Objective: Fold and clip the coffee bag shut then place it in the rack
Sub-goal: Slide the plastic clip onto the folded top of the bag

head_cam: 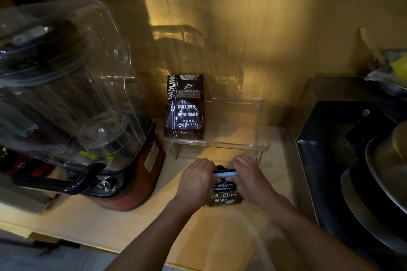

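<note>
Crinkly coffee bag (223,191), seemingly slim pale clip (225,174)

I see a black coffee bag (223,193) with white lettering, a pale blue-white clip (225,174), 1 dark brown bag (184,108) printed white, a clear rack (263,130), a red-based blender (141,174), and a tan wooden counter (110,226).

Bare forearms, hands (222,182) (no sleeves, rings)
</note>
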